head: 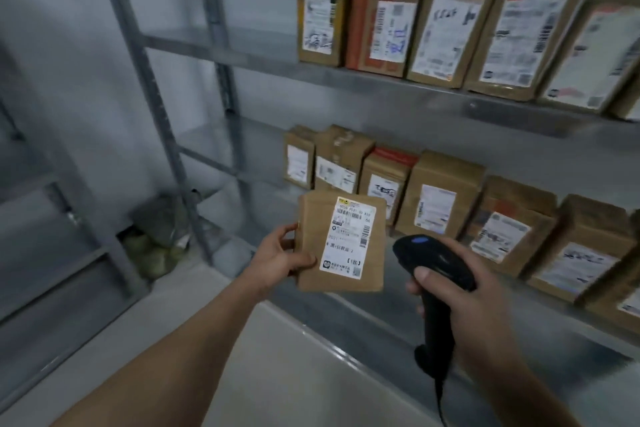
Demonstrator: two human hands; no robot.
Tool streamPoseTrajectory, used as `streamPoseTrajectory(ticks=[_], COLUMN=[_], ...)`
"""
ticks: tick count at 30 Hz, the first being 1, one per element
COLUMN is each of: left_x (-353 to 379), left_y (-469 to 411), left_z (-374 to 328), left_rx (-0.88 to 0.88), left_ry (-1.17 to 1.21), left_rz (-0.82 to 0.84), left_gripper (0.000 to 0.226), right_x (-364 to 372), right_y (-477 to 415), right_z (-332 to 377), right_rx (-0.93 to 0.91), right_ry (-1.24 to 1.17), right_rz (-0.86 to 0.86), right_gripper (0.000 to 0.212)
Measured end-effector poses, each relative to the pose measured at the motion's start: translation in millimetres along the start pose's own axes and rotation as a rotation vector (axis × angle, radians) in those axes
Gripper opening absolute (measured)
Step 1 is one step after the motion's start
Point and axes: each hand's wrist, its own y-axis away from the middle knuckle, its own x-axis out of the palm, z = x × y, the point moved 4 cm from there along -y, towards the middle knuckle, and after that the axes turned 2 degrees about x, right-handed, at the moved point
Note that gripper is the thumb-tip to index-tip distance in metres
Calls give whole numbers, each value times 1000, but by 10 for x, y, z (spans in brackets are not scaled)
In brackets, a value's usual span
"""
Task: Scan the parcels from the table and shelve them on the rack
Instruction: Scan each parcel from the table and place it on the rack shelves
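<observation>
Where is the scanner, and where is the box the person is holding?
scanner (pixel 437 262): head view, on its black head, below the blue button.
box (pixel 311 218): head view, on bare brown cardboard left of the white label.

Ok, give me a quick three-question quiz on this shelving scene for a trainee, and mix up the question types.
1. True or false: the right hand holds the scanner.
2. The label on the parcel in the left hand faces: A, up at the camera; B, away from the person; C, straight down.
3. Fill in: on the rack, both shelves with boxes have bare space at their ___ end.

Key: 1 true; 2 A; 3 left.
</observation>
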Motion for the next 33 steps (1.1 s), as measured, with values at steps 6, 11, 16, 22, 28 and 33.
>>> streamPoseTrajectory(ticks=[6,11,16,22,28,33], left_x=[-861,-1427,-1938,-2462,-2749,-2952], left_y=[-390,-883,-1363,-1824,-2584,-3473], left_z=[-71,-189,-349,-459,-530,-490], left_rx=[8,-1,-15,-24,-10,-35], left_ry=[11,-6,-27,-29,-98,-176], left_rz=[-129,-213,-268,-331,-267,-75], left_gripper=[93,94,106,112,114,125], right_x=[856,1488,2096,2624,2982,3278], right_y=[-630,-1289,-1877,-2320,-2700,-3008], right_z=[-111,-187,-201,-157,-218,-290], right_rx=[22,25,45,18,5,0], right_ry=[-24,-36,-41,-11,31,25], right_rz=[142,222,284,347,294,177], right_gripper=[48,49,49,47,45,43])
